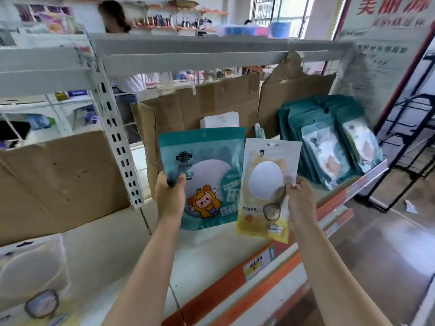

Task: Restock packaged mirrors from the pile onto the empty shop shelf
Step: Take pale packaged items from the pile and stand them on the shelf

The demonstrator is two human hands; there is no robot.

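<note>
Two hands raised, left hand (170,196) and right hand (300,203), one packaged mirror apiece: one teal packet (207,165), one yellow packet (263,184). On the shelf (211,255) to the right, two leaning rows of teal packets (329,142), too overlapped for an exact count. One more pale packet (33,278) at lower left. Three cardboard sheets (200,107) along the back. One handwritten price label (256,264) on the shelf edge

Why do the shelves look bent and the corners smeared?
Head view: the wide-angle lens bows the upper shelf beam; edges blur, as on the stacked teal packs; sharpest are the teal mirror pack in the left hand and the yellow mirror pack in the right hand; the window is overexposed.
</note>
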